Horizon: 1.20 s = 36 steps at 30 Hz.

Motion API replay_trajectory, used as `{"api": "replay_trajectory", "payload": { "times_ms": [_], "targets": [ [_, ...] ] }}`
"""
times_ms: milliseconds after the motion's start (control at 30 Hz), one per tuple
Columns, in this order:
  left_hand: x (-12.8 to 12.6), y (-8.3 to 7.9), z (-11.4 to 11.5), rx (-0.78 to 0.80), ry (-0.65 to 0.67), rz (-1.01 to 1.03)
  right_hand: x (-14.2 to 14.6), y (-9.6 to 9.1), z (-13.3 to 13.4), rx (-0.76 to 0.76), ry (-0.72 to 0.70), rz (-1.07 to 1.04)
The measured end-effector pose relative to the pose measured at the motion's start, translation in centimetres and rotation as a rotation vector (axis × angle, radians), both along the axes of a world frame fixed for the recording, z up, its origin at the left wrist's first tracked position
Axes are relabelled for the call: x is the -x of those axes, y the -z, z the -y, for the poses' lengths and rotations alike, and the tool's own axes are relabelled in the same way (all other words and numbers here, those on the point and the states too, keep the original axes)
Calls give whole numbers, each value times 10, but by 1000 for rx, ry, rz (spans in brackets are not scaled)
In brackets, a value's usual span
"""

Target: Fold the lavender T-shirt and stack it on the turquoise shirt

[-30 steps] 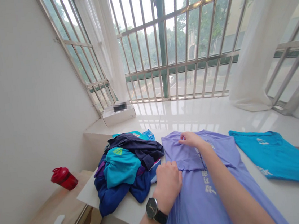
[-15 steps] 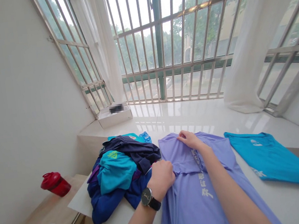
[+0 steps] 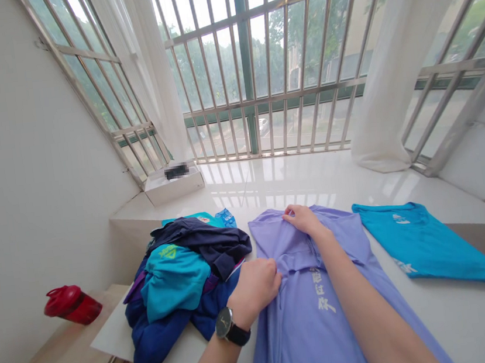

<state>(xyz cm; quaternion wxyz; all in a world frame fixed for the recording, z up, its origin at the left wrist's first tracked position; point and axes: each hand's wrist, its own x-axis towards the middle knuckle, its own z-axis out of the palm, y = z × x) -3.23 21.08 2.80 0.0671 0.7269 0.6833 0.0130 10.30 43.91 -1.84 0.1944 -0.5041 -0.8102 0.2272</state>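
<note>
**Lavender T-shirt [image 3: 307,326] under both hands**
It lies flat on the white counter [image 3: 471,318], top folded over. Right hand [image 3: 302,220] pinches fabric near the collar; left hand [image 3: 255,286] curled on the fold, grip unclear. Teal T-shirt [image 3: 427,244] just right; clothes heap [image 3: 179,283] left.

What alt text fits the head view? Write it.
Two hands hold a lavender T-shirt on a white surface, the right hand at its upper edge, the left hand beside a fold. A heap of blue clothes lies left, a flat teal T-shirt right, under a barred window.
</note>
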Motion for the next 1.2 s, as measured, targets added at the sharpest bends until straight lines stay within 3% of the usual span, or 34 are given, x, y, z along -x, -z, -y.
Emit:
{"api": "replay_trajectory", "payload": {
  "times_ms": [100,233,367,467,700,1200],
  "targets": [
    [13,-8,-18,6,36,-32,-4,2,1,48,-16,-16],
    [41,-16,-71,13,-9,-50,-17,-2,-1,146,-38,-57],
    [70,-7,-123,77,-36,-29,-37,-9,-3,281,-41,-86],
    [85,2,-145,116,-52,18,-49,-10,-2,392,-71,-118],
    [92,14,-161,141,-109,95,-51,-2,-3,456,-64,-167],
    [95,20,-168,33,-203,108,-30,-2,0,222,5,-11]
  ]
}}
